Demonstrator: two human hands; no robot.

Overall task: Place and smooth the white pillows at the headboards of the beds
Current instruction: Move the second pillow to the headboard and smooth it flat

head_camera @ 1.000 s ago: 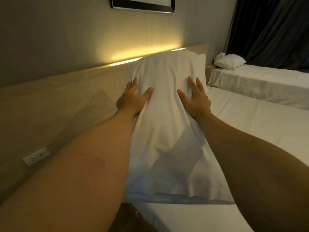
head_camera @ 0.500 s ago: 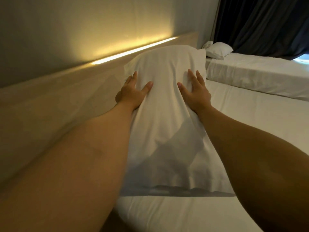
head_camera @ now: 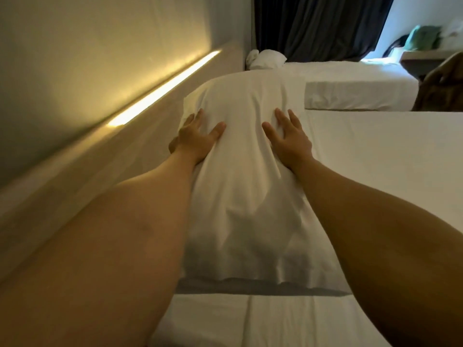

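A long white pillow (head_camera: 243,186) lies on the near bed (head_camera: 375,156), running along the wooden headboard (head_camera: 105,156) on the left. My left hand (head_camera: 195,139) rests flat on the pillow's left side, fingers spread. My right hand (head_camera: 288,139) presses flat on its right side, fingers apart. Neither hand grips anything. A second white pillow (head_camera: 268,58) sits at the head of the far bed (head_camera: 350,83). My forearms hide part of the near pillow's edges.
A lit strip (head_camera: 165,86) glows along the top of the headboard. Dark curtains (head_camera: 320,26) hang behind the far bed. At the far right stand a shelf (head_camera: 426,58) with clutter and a brown chair back (head_camera: 443,88).
My view has swung right and tilted down, so the pillow now lies flatter along the bed. Both hands stay pressed on the pillow in about the same places.
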